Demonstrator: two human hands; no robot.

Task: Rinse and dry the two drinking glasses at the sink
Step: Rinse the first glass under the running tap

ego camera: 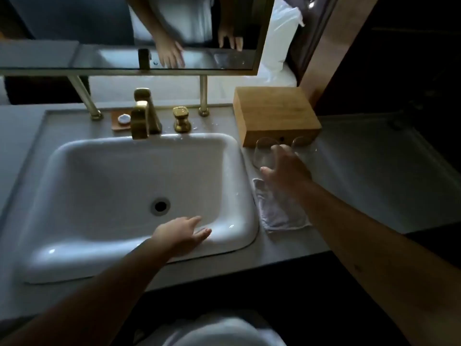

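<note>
Two clear glasses point(265, 153) stand on the tabletop point(354, 176) just right of the sink point(139, 171), right hand point(287, 168) over them with grip apart, cloth point(279, 211) below, left hand point(182, 236) flat, fingers spread, on sink's front rim

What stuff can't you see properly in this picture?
- Head view: the right hand covers parts of both glasses; whether it touches the left glass or the right glass is unclear.
- The clear, dim glasses hide whether they are wet.
- The cloth is partly under the right forearm.
- The round item on the small tray is too small to identify.
</note>
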